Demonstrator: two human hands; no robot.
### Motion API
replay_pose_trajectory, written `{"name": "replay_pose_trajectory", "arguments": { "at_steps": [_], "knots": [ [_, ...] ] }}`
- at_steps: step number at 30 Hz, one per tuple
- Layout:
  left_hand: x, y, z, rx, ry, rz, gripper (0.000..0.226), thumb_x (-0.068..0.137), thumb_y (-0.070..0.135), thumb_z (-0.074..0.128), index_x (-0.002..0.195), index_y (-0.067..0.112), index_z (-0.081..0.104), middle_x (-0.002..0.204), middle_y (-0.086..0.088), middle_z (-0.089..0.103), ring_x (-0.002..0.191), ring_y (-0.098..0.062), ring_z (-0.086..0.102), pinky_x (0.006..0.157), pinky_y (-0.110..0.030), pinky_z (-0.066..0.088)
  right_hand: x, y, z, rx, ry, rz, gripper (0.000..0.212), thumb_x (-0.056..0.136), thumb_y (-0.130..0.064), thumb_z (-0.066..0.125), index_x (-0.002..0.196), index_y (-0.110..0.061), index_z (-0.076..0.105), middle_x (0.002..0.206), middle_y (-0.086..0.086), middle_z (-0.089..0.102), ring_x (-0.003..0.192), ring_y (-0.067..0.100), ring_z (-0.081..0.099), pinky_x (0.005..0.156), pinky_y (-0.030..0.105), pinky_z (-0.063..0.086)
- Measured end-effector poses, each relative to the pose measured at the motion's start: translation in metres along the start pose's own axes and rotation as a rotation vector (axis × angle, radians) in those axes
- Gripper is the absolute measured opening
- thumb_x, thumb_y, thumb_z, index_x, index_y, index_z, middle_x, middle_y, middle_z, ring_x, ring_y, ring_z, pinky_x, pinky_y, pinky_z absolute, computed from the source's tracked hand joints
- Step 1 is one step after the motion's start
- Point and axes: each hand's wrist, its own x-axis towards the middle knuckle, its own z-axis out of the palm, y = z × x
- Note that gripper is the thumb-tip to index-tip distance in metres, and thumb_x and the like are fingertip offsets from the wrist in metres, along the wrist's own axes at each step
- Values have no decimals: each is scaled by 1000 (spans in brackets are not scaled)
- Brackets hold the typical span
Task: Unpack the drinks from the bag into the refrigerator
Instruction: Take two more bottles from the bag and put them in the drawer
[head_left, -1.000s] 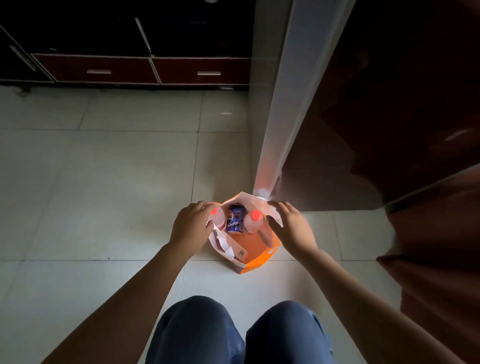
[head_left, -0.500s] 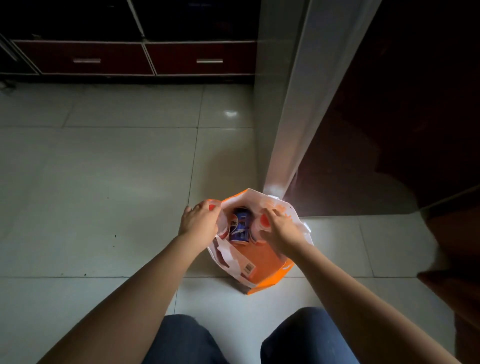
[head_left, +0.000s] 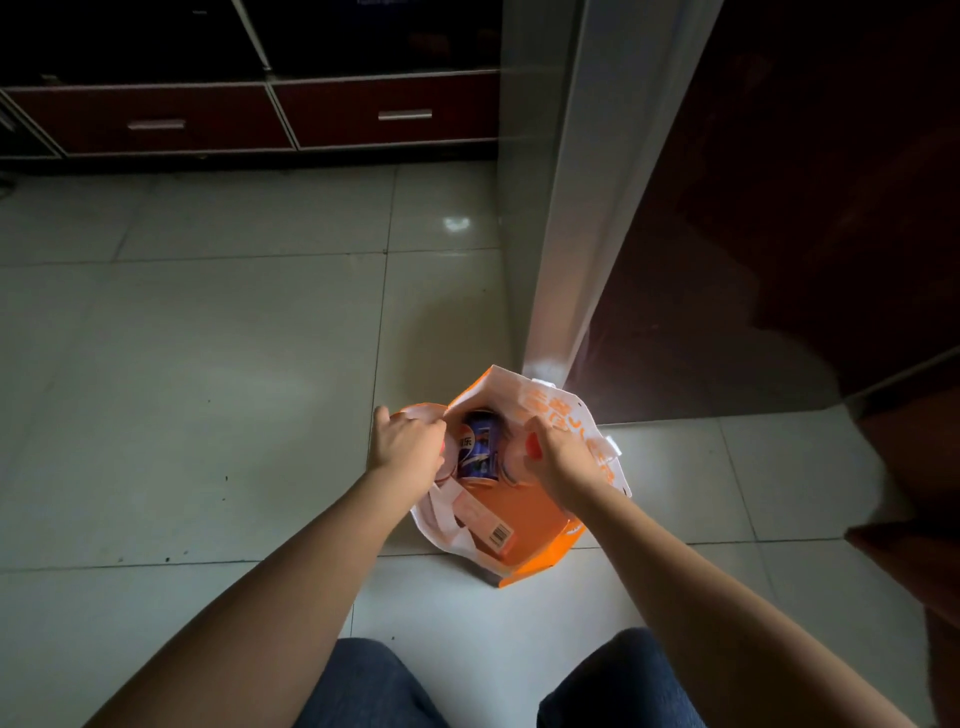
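Note:
An orange and white bag (head_left: 540, 545) stands open on the tiled floor. Inside it a blue can (head_left: 477, 449) stands upright between two bottles with red caps. My left hand (head_left: 408, 449) is closed over the left bottle's top, which is almost hidden under it. My right hand (head_left: 556, 457) grips the right bottle (head_left: 532, 448) just below its red cap. The refrigerator (head_left: 779, 208) rises dark red at the right, its pale side edge right behind the bag.
Dark red drawers (head_left: 260, 117) with metal handles run along the far wall. The light floor tiles (head_left: 208, 364) spread to the left. My knees in blue jeans (head_left: 379, 686) show at the bottom edge.
Both hands have moved from the bag's rim down into it and closed on the two bottle tops. The view has shifted closer to the bag.

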Motion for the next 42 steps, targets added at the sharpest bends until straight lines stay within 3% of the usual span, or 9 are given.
{"name": "replay_pose_trajectory", "arguments": {
  "at_steps": [9, 16, 22, 25, 27, 36, 39, 42],
  "knots": [
    [-49, 1, -74, -100, -7, 7, 30, 89, 21, 47, 118, 25, 53, 118, 4, 63, 111, -22, 54, 93, -36, 30, -65, -32, -62, 139, 71, 57, 32, 86, -15, 50, 117, -11, 47, 111, 16, 61, 98, 35, 56, 74, 32, 44],
    [-132, 2, -231, -194, 8, 58, 29, 92, 32, 48, 108, 9, 54, 109, -9, 66, 101, -29, 61, 83, -33, 43, -169, -97, -190, 169, 135, 59, 31, 88, -14, 56, 117, -10, 47, 117, 15, 61, 99, 29, 59, 76, 28, 46],
    [-224, -2, -372, -311, 87, 112, 33, 93, 32, 48, 112, 4, 49, 106, -13, 66, 98, -29, 62, 83, -33, 48, -282, -156, -321, 168, 256, 62, 32, 90, -17, 55, 120, -7, 49, 121, 12, 60, 109, 26, 59, 95, 28, 45],
    [-267, -4, -432, -315, 103, 157, 38, 94, 30, 46, 121, 4, 43, 112, -13, 64, 101, -29, 62, 87, -34, 49, -334, -175, -374, 218, 309, 106, 29, 90, -17, 53, 117, -7, 51, 116, 13, 62, 106, 25, 59, 79, 14, 37],
    [-294, -4, -463, -305, 107, 194, 39, 95, 31, 44, 122, 3, 41, 114, -13, 62, 103, -30, 61, 89, -34, 49, -366, -187, -401, 257, 365, 129, 29, 89, -15, 54, 117, -6, 51, 114, 14, 62, 103, 27, 59, 74, 16, 32],
    [-380, -5, -544, -507, 207, 301, 32, 96, 20, 44, 123, 4, 42, 121, -16, 57, 109, -32, 57, 91, -34, 43, -462, -221, -442, 347, 568, 173, 22, 85, -10, 56, 106, -7, 52, 100, 19, 63, 94, 34, 59, 72, 27, 35],
    [-396, -11, -562, -535, 292, 332, 26, 94, 21, 46, 114, 4, 45, 114, -17, 58, 101, -35, 58, 85, -41, 45, -481, -234, -449, 356, 624, 174, 23, 84, -11, 56, 106, -11, 52, 104, 18, 63, 98, 35, 59, 80, 35, 42],
    [-410, -15, -576, -593, 383, 374, 24, 93, 19, 48, 113, 5, 45, 110, -16, 58, 95, -34, 58, 79, -38, 45, -498, -246, -455, 381, 713, 146, 23, 85, -11, 54, 108, -11, 51, 107, 18, 63, 100, 35, 59, 82, 35, 43]
  ]
}}
